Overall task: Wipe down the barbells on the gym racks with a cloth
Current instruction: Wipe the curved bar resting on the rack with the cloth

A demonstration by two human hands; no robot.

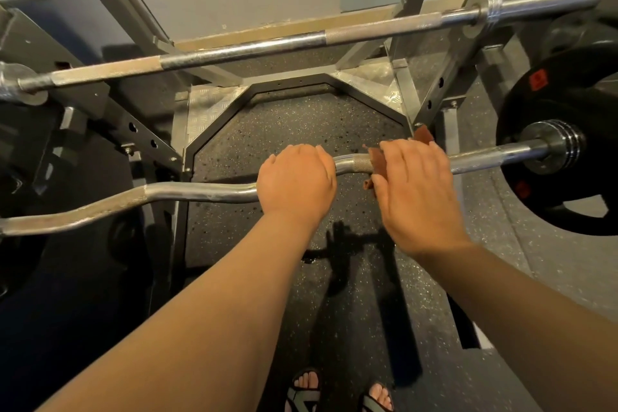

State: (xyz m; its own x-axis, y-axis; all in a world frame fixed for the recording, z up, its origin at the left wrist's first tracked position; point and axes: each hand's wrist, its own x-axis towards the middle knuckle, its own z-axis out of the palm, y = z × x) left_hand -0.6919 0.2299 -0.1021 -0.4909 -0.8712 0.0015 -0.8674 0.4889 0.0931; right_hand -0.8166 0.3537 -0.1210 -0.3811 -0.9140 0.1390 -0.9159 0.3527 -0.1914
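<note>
Across the foreground, left to right: curl bar (pixel 200 192), rigid steel, probably heavy and slick between its knurled patches; left hand (pixel 296 177), clenched over a bend to steady it; soft, limp cloth (pixel 376 164) wrapped on the knurling, grasped by the right hand (pixel 414 187); weight plate (pixel 561 100) loading the right end. Best held at the knurling.

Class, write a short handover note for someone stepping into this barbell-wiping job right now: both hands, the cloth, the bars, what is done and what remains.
Left hand grips the curved bar near its middle.
Right hand holds the reddish cloth wrapped on that bar, just right of the left hand, short of the weight plate.
Done: cannot tell which stretches are wiped.
Left: probably the rest of this bar, then the straight barbell racked beyond it.
</note>
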